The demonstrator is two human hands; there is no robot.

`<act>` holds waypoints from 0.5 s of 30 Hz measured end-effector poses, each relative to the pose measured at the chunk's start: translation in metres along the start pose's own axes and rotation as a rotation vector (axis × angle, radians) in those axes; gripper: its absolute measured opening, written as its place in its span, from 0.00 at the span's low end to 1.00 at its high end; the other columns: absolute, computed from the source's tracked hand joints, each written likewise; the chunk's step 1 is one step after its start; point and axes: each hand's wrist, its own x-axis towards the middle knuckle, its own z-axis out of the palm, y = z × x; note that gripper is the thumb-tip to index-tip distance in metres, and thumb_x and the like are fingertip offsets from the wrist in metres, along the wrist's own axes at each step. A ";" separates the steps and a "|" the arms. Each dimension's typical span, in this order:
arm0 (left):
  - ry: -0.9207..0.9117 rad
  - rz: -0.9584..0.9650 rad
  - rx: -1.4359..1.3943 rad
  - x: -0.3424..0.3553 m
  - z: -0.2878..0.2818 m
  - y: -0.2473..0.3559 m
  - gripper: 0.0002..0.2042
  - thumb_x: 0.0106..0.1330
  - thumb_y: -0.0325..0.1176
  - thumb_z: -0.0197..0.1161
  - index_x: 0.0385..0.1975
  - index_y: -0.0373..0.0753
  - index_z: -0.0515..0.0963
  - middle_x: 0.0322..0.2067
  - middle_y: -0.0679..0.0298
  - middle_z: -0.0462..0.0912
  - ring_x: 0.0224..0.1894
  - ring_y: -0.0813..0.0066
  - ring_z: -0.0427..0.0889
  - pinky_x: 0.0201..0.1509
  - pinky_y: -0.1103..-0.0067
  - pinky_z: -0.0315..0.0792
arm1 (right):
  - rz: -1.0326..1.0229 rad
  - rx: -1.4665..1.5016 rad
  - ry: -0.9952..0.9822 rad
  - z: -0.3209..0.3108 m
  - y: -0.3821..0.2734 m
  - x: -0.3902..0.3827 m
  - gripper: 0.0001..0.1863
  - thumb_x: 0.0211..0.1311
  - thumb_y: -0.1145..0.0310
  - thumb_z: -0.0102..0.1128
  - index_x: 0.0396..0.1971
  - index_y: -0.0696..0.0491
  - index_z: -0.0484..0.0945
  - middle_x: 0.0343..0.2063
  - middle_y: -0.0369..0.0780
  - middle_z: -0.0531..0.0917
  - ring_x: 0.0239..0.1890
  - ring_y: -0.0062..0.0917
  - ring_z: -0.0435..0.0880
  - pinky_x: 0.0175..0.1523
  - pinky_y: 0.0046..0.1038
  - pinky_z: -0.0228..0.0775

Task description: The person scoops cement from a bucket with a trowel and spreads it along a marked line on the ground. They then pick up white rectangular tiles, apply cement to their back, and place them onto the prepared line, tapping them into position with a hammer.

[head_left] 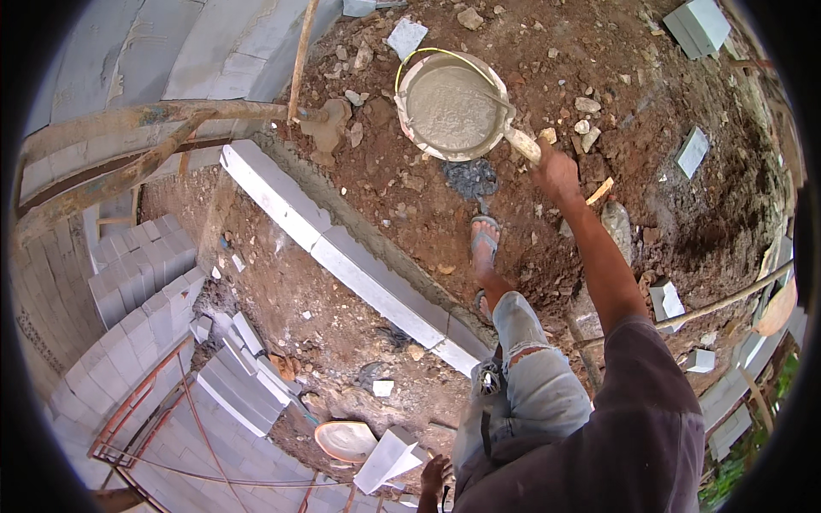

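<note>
My right hand (558, 178) is closed around the pale handle of a trowel (523, 145). The trowel's metal end reaches over the rim into a round bucket (410, 128) of wet grey mortar (453, 107). A yellowish wire handle arches along the bucket's far side. My left hand (435, 473) hangs low beside my thigh, fingers loosely apart and nothing visible in it. Close to it stands a pale block (386, 462). A low row of light blocks (321, 244) runs diagonally across the ground, with a strip of grey mortar (368, 244) along its far side.
Stacked blocks (141, 265) and a red metal frame (141, 402) are at the left. Wooden poles (154, 120) cross the upper left. Loose stones, block pieces (693, 152) and a plastic bottle (616, 227) lie on the dirt. An orange-rimmed basin (346, 440) sits below the row.
</note>
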 end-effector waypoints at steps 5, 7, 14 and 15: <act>-0.040 -0.009 0.092 0.009 0.001 0.002 0.24 0.74 0.39 0.62 0.66 0.38 0.70 0.55 0.54 0.82 0.52 0.62 0.83 0.56 0.67 0.79 | 0.152 -0.058 -0.050 0.018 0.033 0.015 0.18 0.63 0.62 0.63 0.49 0.51 0.73 0.37 0.52 0.87 0.41 0.50 0.87 0.47 0.49 0.80; -0.005 -0.007 0.027 0.006 0.004 -0.002 0.24 0.74 0.39 0.62 0.66 0.38 0.70 0.55 0.54 0.82 0.52 0.61 0.83 0.57 0.66 0.79 | 0.049 -0.041 0.001 0.018 0.008 0.006 0.20 0.63 0.60 0.65 0.51 0.52 0.73 0.38 0.50 0.88 0.42 0.48 0.88 0.48 0.47 0.80; -0.070 0.042 -0.022 0.028 -0.003 -0.017 0.24 0.74 0.40 0.62 0.66 0.40 0.70 0.55 0.56 0.82 0.53 0.61 0.83 0.54 0.66 0.79 | 0.074 -0.083 0.010 0.013 0.004 -0.008 0.19 0.62 0.63 0.61 0.52 0.48 0.76 0.40 0.49 0.88 0.44 0.45 0.89 0.48 0.45 0.81; -0.082 0.062 -0.045 0.030 -0.004 -0.025 0.24 0.74 0.40 0.63 0.66 0.40 0.70 0.55 0.56 0.82 0.52 0.62 0.84 0.54 0.66 0.79 | 0.101 -0.003 0.057 0.012 0.004 -0.017 0.19 0.62 0.62 0.64 0.52 0.50 0.77 0.40 0.50 0.88 0.44 0.49 0.88 0.50 0.47 0.80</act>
